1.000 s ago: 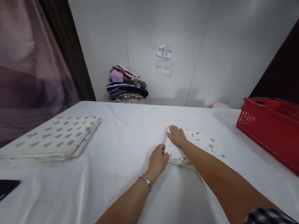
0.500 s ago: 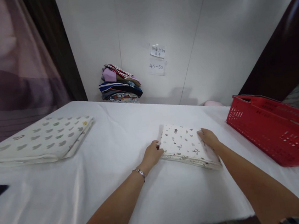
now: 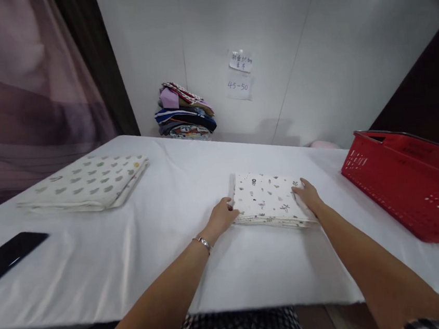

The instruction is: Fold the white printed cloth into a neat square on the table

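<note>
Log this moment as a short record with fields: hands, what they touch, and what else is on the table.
left hand: fingers on the left edge of the folded cloth
right hand: resting on the cloth's right edge
folded cloth: white with small prints, flat on the table between both hands
larger folded cloth: far left, leaf-like print, untouched
phone: dark, at the left edge
red basket: on the right, apart from the hands
clothes pile: against the wall behind the table
paper notes: on the wall
</note>
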`<action>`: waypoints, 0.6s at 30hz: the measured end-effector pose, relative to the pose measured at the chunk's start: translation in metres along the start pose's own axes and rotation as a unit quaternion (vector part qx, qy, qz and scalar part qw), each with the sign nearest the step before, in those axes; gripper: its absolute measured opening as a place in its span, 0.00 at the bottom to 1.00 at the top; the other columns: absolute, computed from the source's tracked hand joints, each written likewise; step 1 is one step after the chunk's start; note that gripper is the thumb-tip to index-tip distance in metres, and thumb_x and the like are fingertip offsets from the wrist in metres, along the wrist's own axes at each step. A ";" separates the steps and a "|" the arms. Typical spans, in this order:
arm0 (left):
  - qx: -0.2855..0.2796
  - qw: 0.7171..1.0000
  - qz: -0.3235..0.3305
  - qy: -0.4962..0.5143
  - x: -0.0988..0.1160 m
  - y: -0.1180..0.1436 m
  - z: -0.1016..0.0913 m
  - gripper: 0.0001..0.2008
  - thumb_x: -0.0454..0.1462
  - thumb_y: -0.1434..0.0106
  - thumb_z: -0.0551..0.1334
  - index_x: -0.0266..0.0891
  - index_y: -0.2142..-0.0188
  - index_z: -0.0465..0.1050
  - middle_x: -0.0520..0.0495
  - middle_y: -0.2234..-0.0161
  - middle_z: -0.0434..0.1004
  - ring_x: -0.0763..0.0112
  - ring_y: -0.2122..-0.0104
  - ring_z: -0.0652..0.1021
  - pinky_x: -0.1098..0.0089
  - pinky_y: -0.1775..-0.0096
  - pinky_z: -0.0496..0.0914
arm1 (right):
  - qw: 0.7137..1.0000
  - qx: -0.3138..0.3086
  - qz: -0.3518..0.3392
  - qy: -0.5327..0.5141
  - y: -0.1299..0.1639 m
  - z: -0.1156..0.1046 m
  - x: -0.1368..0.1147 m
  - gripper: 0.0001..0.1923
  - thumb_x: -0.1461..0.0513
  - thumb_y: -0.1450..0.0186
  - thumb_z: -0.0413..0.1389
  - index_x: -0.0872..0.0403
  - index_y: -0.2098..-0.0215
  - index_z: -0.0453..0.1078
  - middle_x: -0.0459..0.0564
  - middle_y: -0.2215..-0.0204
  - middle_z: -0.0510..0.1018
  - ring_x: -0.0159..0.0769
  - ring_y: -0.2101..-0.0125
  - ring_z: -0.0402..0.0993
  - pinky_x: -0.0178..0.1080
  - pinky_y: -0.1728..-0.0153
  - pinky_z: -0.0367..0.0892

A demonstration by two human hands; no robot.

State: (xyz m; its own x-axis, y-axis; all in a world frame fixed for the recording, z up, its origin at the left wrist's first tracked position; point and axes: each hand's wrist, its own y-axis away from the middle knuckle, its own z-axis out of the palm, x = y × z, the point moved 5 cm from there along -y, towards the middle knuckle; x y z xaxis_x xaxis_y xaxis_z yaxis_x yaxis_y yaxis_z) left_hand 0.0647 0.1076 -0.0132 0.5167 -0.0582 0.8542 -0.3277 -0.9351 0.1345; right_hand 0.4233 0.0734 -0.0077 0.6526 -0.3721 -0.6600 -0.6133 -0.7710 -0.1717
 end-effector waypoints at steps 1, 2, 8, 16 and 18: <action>0.007 1.000 0.001 0.003 -0.002 0.004 0.001 0.25 0.37 0.46 0.61 0.38 0.48 0.62 0.46 0.63 0.76 0.67 0.66 0.75 0.70 0.66 0.66 | 1.000 -0.005 -0.004 -0.004 -0.004 0.003 -0.002 0.34 0.55 0.44 0.56 0.59 0.42 0.58 0.61 0.47 0.68 0.48 0.47 0.64 0.46 0.49 0.59; 0.016 1.000 0.004 0.006 -0.003 0.007 0.001 0.25 0.38 0.46 0.61 0.39 0.48 0.62 0.47 0.63 0.76 0.67 0.66 0.75 0.71 0.65 0.66 | 1.000 -0.014 -0.003 0.006 -0.008 0.006 -0.002 0.35 0.55 0.44 0.55 0.60 0.41 0.57 0.61 0.47 0.68 0.48 0.47 0.64 0.45 0.49 0.59; 0.100 0.993 0.061 0.007 -0.009 0.014 0.004 0.21 0.40 0.43 0.61 0.41 0.49 0.64 0.47 0.55 0.70 0.71 0.65 0.74 0.71 0.64 0.68 | 0.996 -0.041 -0.015 0.080 -0.011 0.003 -0.009 0.35 0.54 0.45 0.56 0.59 0.42 0.58 0.62 0.46 0.67 0.51 0.47 0.63 0.48 0.48 0.58; 0.128 0.926 0.333 -0.126 0.028 0.033 0.006 0.09 0.39 0.38 0.57 0.44 0.58 0.72 0.48 0.53 0.69 0.64 0.50 0.66 0.60 0.50 0.62 | 0.967 -0.121 -0.173 -0.141 0.090 0.000 -0.068 0.16 0.53 0.40 0.52 0.53 0.59 0.72 0.51 0.61 0.77 0.38 0.62 0.72 0.40 0.62 0.68; 0.098 0.906 0.375 -0.170 0.038 0.036 0.014 0.09 0.39 0.37 0.57 0.44 0.59 0.72 0.47 0.54 0.71 0.64 0.51 0.67 0.58 0.50 0.60 | 0.949 -0.156 -0.231 -0.150 0.111 0.002 -0.083 0.12 0.55 0.40 0.54 0.52 0.63 0.73 0.49 0.62 0.77 0.37 0.62 0.72 0.39 0.62 0.68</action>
State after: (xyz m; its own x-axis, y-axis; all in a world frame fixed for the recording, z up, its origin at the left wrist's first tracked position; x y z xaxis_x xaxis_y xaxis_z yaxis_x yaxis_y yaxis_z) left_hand 0.0838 0.0669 0.0170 0.4319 -0.7754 0.4606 -0.5569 -0.6310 -0.5401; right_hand 0.3007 0.0197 0.0267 0.6345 0.1706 -0.7538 -0.1007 -0.9487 -0.2995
